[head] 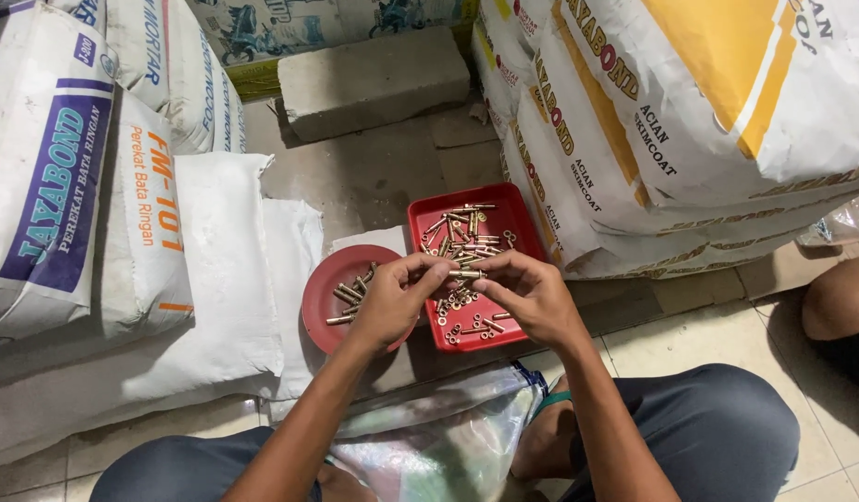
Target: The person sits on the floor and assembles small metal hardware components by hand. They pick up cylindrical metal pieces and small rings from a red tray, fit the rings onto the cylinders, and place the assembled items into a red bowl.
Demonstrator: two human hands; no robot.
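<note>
My left hand [392,299] and my right hand [530,296] meet over a red square tray [515,216], both pinching one small brass bolt [466,273] between their fingertips. The tray holds several brass bolts and nuts [466,232], scattered loosely. To its left lies a red round plate [320,299] with several more bolts [348,299] on it, partly hidden under my left hand.
Stacked white sacks [123,186] rise on the left and more sacks [689,130] on the right. A grey concrete block [373,79] lies at the back. A clear plastic bag [448,446] rests between my knees. Another person's knee [843,297] shows at the right edge.
</note>
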